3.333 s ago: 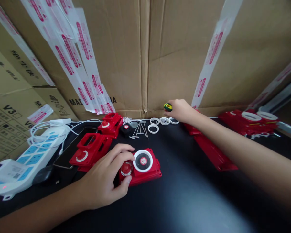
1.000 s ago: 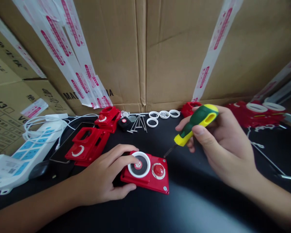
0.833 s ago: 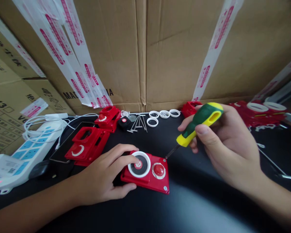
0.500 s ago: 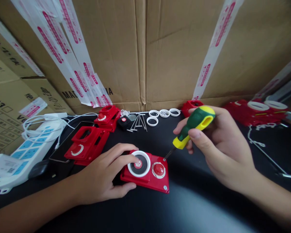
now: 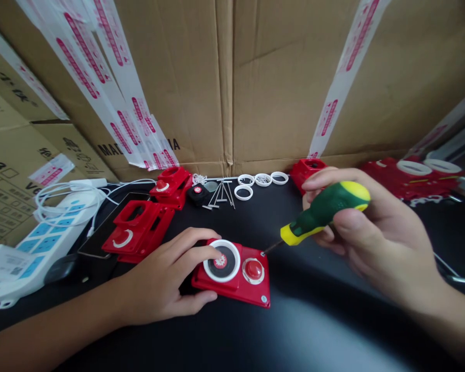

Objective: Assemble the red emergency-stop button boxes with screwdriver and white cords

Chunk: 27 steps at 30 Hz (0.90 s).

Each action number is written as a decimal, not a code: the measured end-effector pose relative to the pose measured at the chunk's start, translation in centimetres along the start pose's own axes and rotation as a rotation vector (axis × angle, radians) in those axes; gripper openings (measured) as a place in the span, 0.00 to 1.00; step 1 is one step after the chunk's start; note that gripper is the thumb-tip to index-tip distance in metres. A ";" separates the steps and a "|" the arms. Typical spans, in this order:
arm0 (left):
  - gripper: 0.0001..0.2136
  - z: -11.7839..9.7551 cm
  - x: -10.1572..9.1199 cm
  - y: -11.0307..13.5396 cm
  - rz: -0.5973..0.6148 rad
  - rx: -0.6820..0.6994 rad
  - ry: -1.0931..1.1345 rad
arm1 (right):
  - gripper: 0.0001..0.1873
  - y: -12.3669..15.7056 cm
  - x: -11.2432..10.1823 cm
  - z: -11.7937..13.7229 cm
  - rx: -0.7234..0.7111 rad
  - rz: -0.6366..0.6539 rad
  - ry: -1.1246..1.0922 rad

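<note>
A red plastic unit (image 5: pixel 232 287) with a white-ringed dial and a red button lies on the black table (image 5: pixel 256 341). My left hand (image 5: pixel 166 281) grips its left end, fingers curled around the edge and over the dial. My right hand (image 5: pixel 375 237) is closed on a green and yellow screwdriver (image 5: pixel 325 209). The metal tip of the screwdriver rests at the unit's far right corner.
Further red housings (image 5: pixel 139 232) lie left of the unit, with a white power strip (image 5: pixel 34 243) and cable beyond. White rings (image 5: pixel 261 181), loose screws and metal pins sit by the cardboard wall (image 5: pixel 232 88). More red parts (image 5: pixel 411 175) lie far right.
My right hand brought the screwdriver from the back wall to the unit. The left hand turned the unit round. In the last half second the handle tilted lower and to the right.
</note>
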State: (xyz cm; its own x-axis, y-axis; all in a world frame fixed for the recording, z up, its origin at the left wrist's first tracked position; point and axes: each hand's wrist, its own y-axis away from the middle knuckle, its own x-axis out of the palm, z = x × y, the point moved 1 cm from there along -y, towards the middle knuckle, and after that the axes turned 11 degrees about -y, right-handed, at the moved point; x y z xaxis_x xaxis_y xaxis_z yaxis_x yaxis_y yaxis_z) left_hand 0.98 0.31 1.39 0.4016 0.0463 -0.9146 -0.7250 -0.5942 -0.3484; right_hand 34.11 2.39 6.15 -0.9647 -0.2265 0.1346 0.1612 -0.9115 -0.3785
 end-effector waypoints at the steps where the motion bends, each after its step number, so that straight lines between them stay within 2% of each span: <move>1: 0.24 0.0 0.0 0.0 0.001 0.003 -0.001 | 0.16 -0.2 0.0 -0.1 0.012 -0.007 -0.045; 7: 0.23 0.0 -0.1 -0.1 -0.006 0.015 -0.012 | 0.23 -0.8 -0.2 0.0 -0.086 -0.108 -0.086; 18: 0.18 0.0 -0.3 0.0 -0.013 0.038 -0.082 | 0.17 -0.3 0.2 1.0 -0.254 -0.021 0.039; 23: 0.19 0.1 -0.1 0.2 -0.002 0.023 -0.074 | 0.19 -0.8 -0.1 1.1 -0.336 0.040 0.034; 27: 0.19 0.0 -0.2 0.2 0.004 0.014 -0.086 | 0.20 -1.0 0.1 1.3 -0.346 0.040 0.023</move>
State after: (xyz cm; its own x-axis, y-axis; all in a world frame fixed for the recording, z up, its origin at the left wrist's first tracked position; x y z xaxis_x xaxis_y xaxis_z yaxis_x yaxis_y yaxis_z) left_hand 0.74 0.21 1.46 0.3495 0.1132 -0.9301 -0.7346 -0.5830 -0.3470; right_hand 34.08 2.81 7.79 -0.9640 -0.2485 0.0943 0.1227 -0.7307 -0.6716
